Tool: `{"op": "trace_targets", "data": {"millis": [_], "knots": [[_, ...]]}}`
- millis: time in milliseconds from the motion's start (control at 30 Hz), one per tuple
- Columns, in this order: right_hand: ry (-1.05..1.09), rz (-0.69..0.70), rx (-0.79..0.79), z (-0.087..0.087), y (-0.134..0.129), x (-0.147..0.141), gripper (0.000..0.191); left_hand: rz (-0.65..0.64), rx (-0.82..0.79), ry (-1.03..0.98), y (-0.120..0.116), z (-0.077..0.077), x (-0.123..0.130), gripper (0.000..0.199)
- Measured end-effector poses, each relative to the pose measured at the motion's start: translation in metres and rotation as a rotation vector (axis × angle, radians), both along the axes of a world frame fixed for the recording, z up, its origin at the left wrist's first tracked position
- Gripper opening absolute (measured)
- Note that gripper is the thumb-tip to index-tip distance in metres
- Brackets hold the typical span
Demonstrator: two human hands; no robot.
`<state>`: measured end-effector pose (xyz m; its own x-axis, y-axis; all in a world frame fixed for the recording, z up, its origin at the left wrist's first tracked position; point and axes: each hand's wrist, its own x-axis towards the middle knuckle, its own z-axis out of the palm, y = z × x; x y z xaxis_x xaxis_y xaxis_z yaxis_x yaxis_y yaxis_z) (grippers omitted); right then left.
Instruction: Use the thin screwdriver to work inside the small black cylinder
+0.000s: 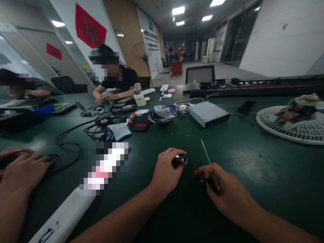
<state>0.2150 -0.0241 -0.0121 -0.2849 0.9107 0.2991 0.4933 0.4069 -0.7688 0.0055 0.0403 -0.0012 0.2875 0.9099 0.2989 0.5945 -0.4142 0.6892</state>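
My left hand (168,170) is closed around a dark metal cylinder (181,159), its round open end facing right. To its right, just above the green table (187,209), my right hand (222,189) grips a screwdriver (206,152), whose thin shaft points up and away. The handle lies across my palm, partly hidden by the fingers. A small shiny piece (202,182) shows by my right fingertips, too small to make out. The two hands are apart.
A white long device (68,209) lies at left, near another person's hands (25,168). Farther back are cables (68,143), cloth gloves (118,131), a grey metal box (209,113), a phone (247,107) and a white fan grille (278,130). A person (121,79) sits across the table.
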Motion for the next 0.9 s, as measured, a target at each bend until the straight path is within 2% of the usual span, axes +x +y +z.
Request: {"op": "trace_targets", "data": {"millis": [167,300,467,600,733,900], "knots": [[-0.025,-0.008,-0.066,0.001,0.0,0.002,0.019,-0.08,0.009,-0.026,0.0,0.002,0.001,0.034],[0.106,-0.068,-0.055,0.002,0.0,0.005,0.019,-0.145,0.033,-0.005,-0.001,0.002,0.002,0.036],[0.266,-0.16,0.035,0.001,0.001,0.004,0.024,-0.374,0.14,0.121,-0.006,0.002,0.003,0.038],[0.227,-0.175,0.017,0.002,0.002,0.004,0.023,-0.509,0.201,0.164,-0.009,0.001,0.002,0.034],[0.176,-0.17,-0.016,0.005,0.002,0.004,0.026,-0.552,0.223,0.174,-0.01,0.001,0.001,0.033],[0.134,-0.105,-0.017,0.014,0.001,0.003,0.021,-0.51,0.214,0.124,-0.011,0.004,0.003,0.03]]}}
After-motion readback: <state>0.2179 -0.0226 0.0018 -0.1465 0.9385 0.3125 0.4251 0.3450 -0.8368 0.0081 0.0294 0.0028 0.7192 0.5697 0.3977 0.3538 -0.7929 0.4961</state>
